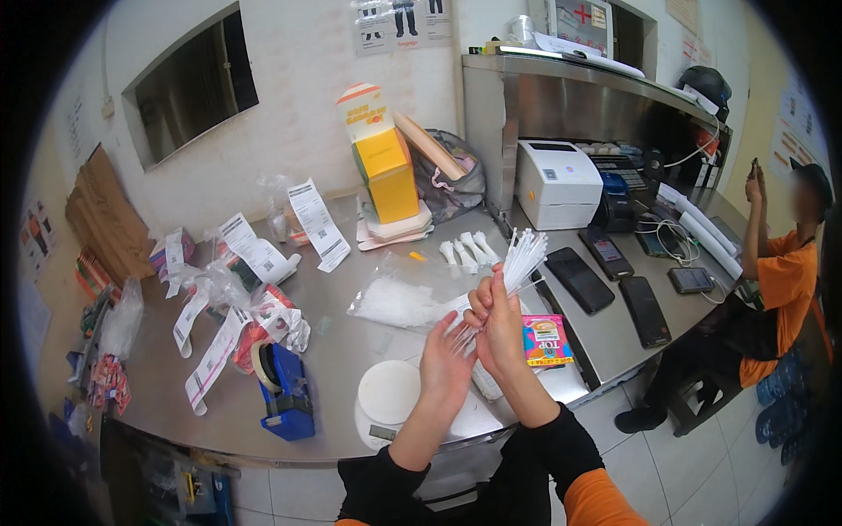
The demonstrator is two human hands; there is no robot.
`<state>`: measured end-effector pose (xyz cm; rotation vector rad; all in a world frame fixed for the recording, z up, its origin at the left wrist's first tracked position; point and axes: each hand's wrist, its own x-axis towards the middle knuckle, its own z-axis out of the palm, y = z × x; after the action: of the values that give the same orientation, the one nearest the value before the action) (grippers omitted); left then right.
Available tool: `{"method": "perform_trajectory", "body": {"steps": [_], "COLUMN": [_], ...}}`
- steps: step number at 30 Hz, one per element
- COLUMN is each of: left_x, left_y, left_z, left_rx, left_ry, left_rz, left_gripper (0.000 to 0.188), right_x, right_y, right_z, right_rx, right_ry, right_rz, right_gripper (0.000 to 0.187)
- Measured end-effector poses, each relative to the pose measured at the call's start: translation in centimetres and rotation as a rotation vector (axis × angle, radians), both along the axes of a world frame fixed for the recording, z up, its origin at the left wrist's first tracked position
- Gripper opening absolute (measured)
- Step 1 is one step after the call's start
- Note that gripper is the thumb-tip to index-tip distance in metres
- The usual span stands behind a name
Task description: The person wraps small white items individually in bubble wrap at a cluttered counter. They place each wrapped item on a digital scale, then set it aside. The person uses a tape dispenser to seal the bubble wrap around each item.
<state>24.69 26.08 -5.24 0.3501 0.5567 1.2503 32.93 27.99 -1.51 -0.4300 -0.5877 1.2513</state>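
My right hand (498, 329) is closed around a bundle of thin white plastic sticks (524, 256), whose thicker ends fan out above the fist. Beside it, my left hand (445, 368) is cupped with its fingers apart, touching the thin lower ends of the bundle. Beyond my hands, several smaller white bundles (469, 252) lie on the metal table (342, 368). A clear plastic bag (399, 298) with more white pieces lies left of the sticks. Close to my left forearm stands a round white scale (388, 394). A pink and yellow packet (545, 340) rests right of my right hand.
A blue tape dispenser (285, 399) and bagged parcels with paper labels (263, 307) occupy the left. A yellow box (386, 175) stands behind. Rightward are a white label printer (561, 184) and several phones (579, 279). A person (781, 289) sits at far right holding a phone.
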Motion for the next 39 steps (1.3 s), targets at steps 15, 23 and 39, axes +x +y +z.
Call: {"method": "perform_trajectory", "body": {"steps": [15,23,39], "left_x": [-0.3,-6.5,-6.3], "left_y": [-0.4,0.2,0.2], "left_z": [1.1,4.3,4.3], "left_rx": [0.091,0.675,0.691], "left_ry": [0.123,0.203,0.370], "left_rz": [0.038,-0.172,0.017], "left_gripper": [0.042,0.087,0.051], "right_x": [-1.1,0.0,-0.5], "right_y": [-1.3,-4.7,-1.1], "right_z": [0.1,-0.8,1.0], "right_rx": [-0.151,-0.189,-0.168], "right_ry": [-0.359,-0.671,-0.591], "right_rz": [0.175,1.046,0.836], "right_gripper": [0.033,0.029,0.023]}}
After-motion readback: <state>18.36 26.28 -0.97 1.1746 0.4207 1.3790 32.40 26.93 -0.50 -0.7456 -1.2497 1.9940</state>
